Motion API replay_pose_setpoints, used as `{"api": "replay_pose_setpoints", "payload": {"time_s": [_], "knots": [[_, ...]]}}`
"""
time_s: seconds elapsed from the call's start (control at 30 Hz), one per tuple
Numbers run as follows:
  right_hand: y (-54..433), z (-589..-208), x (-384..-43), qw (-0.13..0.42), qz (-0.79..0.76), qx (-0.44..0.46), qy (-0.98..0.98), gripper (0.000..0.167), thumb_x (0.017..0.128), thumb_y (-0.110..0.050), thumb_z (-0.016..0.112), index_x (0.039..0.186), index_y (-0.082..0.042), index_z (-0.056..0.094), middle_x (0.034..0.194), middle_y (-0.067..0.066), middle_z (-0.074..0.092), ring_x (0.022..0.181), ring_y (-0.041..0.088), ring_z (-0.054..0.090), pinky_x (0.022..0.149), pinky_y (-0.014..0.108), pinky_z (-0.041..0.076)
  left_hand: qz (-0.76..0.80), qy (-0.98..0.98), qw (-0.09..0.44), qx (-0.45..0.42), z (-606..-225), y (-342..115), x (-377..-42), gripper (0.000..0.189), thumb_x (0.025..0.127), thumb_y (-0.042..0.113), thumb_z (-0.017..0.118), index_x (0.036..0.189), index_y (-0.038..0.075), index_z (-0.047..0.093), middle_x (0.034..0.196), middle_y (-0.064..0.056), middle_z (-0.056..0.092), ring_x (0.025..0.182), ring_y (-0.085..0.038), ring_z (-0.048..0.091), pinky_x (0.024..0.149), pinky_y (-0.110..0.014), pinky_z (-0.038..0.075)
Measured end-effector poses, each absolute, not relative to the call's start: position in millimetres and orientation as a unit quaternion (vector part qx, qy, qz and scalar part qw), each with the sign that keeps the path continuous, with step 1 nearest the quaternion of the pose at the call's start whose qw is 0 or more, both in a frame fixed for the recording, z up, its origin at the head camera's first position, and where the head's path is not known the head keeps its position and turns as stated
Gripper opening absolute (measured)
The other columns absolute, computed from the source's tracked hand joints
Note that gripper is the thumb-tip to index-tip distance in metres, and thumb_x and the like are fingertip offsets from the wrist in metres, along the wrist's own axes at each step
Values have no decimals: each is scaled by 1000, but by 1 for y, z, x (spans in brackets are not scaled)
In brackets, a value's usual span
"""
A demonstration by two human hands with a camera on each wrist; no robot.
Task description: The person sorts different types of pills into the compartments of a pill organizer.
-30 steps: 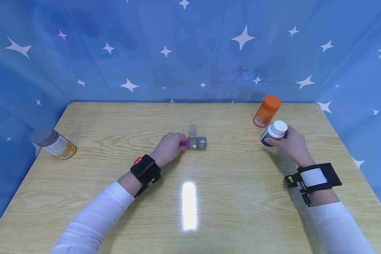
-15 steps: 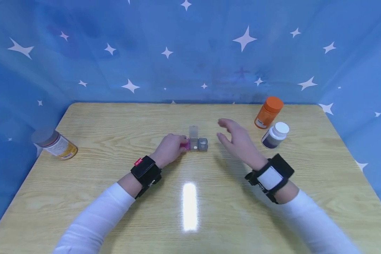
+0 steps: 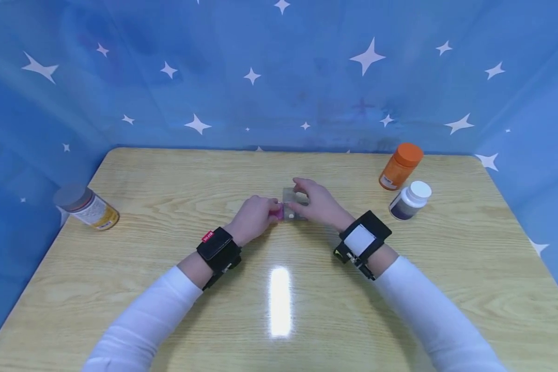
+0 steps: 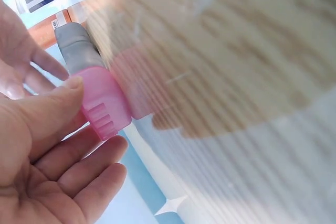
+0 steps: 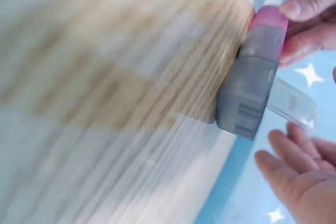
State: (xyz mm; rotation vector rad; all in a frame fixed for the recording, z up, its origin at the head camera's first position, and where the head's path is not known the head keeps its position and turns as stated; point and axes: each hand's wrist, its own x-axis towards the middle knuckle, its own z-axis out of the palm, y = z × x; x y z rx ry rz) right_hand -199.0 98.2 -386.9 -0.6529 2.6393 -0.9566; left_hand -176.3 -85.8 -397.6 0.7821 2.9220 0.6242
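A small pill organizer [image 3: 289,212] lies mid-table, with a pink end compartment [image 4: 105,95] and grey ones [image 5: 247,95] beside it. My left hand [image 3: 252,218] pinches the pink end between thumb and fingers. One clear lid [image 5: 293,103] stands raised, and a white pill [image 3: 291,216] shows in the compartment below it. My right hand [image 3: 322,204] is over the grey side, its fingers loosely spread. In the right wrist view its fingertips [image 5: 278,136] are right at the lid's free end, with no grip on it.
An orange bottle [image 3: 400,166] and a white-capped bottle [image 3: 410,200] stand at the table's back right. A grey-capped bottle [image 3: 89,207] stands at the left edge. A blue star-patterned curtain [image 3: 279,77] borders the wooden table [image 3: 195,175].
My right hand has let go of the white-capped bottle, leaving it standing at the right, and moved left to the pill organizer. The left hand keeps its pinch on the pink end.
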Motion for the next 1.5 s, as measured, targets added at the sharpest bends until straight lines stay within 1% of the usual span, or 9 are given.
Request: {"api": "replay_pose_setpoints", "payload": {"time_s": [0.13,0.23,0.37,0.5,0.9,1.13,1.3,1.4,1.5], "knots": [[97,-388,-186,89,-264,-289,916,45,88,-19,61,128,0,51,128,16,54,118,29,53,99,41,44,221,942,28,250,-398,-86,-179,31,81,14,69,110,4,67,109,-14,67,100,-26,65,86,-34,52],[95,-393,-176,73,-203,-318,923,40,89,-19,60,124,0,56,128,14,56,118,27,54,99,38,44,241,939,38,243,-399,-88,-181,28,80,13,70,106,4,68,112,-15,66,105,-27,63,90,-35,50],[93,-395,-166,54,-138,-333,931,39,89,-18,59,123,1,57,133,15,53,123,25,51,100,35,43,250,937,48,240,-397,-88,-181,25,79,13,71,102,4,70,112,-15,66,104,-27,63,90,-35,50],[93,-396,-163,39,-100,-346,932,39,89,-16,60,124,1,56,135,14,51,124,25,50,100,34,43,250,937,50,239,-396,-87,-182,26,79,14,71,103,4,70,112,-16,66,104,-28,63,91,-36,49],[89,-394,-163,-3,-53,-379,924,33,86,-10,61,116,3,61,127,18,57,116,27,56,96,35,47,250,937,49,239,-395,-87,-181,31,80,14,70,108,3,67,114,-16,65,104,-28,62,91,-36,49],[84,-397,-162,-14,-41,-383,923,33,90,-8,53,121,4,57,126,18,57,115,28,57,95,35,47,241,938,34,248,-398,-91,-181,28,79,12,71,105,4,69,110,-16,66,100,-27,64,89,-35,50],[86,-398,-162,-13,-51,-385,921,35,87,-10,60,119,3,59,127,18,56,117,28,56,95,35,47,243,936,42,251,-396,-92,-183,25,79,13,72,102,2,70,107,-16,68,97,-27,65,85,-34,52],[89,-398,-163,-16,-53,-388,920,34,86,-13,62,117,2,61,127,18,57,116,27,56,95,35,47,253,935,72,236,-394,-93,-184,35,77,12,73,110,0,66,109,-17,67,98,-26,65,85,-33,52],[91,-397,-163,-19,-52,-389,920,34,86,-14,63,115,1,62,126,17,58,116,27,57,95,35,47,259,936,100,214,-393,-93,-186,49,76,12,75,120,-3,59,114,-18,65,103,-27,62,88,-34,50]]}}
